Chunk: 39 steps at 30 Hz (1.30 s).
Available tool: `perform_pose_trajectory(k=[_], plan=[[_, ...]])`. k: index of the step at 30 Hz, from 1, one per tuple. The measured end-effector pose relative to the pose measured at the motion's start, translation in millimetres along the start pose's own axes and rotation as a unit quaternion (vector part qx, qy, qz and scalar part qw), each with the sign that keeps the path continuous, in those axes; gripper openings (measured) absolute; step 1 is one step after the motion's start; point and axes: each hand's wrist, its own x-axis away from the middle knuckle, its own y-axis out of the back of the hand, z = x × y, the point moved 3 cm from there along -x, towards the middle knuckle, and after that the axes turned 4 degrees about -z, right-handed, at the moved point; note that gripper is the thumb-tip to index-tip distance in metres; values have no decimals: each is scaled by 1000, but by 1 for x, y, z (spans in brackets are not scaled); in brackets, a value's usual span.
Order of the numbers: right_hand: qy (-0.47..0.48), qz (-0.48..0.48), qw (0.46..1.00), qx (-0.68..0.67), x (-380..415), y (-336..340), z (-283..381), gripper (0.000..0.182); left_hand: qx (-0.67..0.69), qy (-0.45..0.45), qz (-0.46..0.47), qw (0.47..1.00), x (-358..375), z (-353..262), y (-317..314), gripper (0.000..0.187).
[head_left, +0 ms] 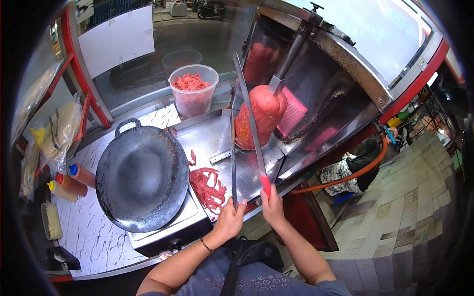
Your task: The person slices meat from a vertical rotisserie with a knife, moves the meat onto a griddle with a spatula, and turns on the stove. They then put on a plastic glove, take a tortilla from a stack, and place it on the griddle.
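My left hand (230, 220) is closed on a thin, dark rod-like tool (233, 158) that stretches away over the metal tray (207, 130). In my right hand (273, 209) is the red handle of a long knife (253, 121). The knife's blade passes in front of a reddish block of meat (266, 111) on a vertical spit before the grill. Thin slices of meat (210, 190) lie at the near left part of the tray.
A black wok (142, 178) sits on a stove left of the tray. Behind stands a clear bucket (193, 93) of meat pieces. Sauce bottles (71, 185) are at the far left. An orange hose (345, 178) and a seated person (353, 170) are at the right.
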Motion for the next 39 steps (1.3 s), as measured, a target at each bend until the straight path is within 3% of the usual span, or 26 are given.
perform_pose_trajectory(k=[3, 8, 13, 16, 18, 23, 27, 28, 31, 32, 33, 35, 36, 37, 39], plan=[[16, 22, 1000, -12, -50, -11, 20, 24, 4, 18, 8, 1000, -4, -3, -2, 42], [30, 14, 999, -5, 38, -1, -36, 24, 31, 17, -10, 999, -19, -6, 0, 43], [31, 54, 998, -10, -33, -5, 13, 21, 6, 33, 6, 999, -23, -7, -7, 45], [19, 49, 999, 7, -14, -8, -10, 22, 17, 39, -1, 999, -29, -9, -4, 46], [23, 48, 999, 10, 40, 12, -23, 32, 21, 25, -9, 999, -33, -10, -1, 45], [-11, 97, 995, 33, -23, -4, -1, 20, 17, 21, -32, 999, -31, -19, -6, 45], [-52, 115, 991, 45, 21, 17, -21, 30, 28, -12, -49, 998, -44, -11, -9, 45], [33, 70, 996, 35, 38, 22, -33, 31, 32, -15, -52, 998, -48, -7, -10, 45], [-14, 105, 993, 47, 29, 26, -29, 26, 17, 26, -31, 999, -48, -10, -11, 49], [-44, 131, 989, 56, 7, 24, -16, 25, 33, 5, -46, 998, -55, 11, -22, 49], [-24, 125, 991, 42, -6, 16, -19, 23, 112, 39, -16, 993, -58, 12, -26, 45], [-38, 136, 989, 51, 6, 24, -21, 24, 185, 72, 14, 980, -61, 12, -24, 42], [-49, 147, 986, 63, 13, 29, -25, 26, 335, 130, 69, 931, -60, 3, -20, 39], [-1, 124, 991, 40, 32, 41, -32, 26, 477, 186, 121, 850, -59, -5, -19, 37], [-49, 199, 978, 44, 67, 71, -59, 25, 577, 216, 165, 770, -60, -12, -13, 36]])
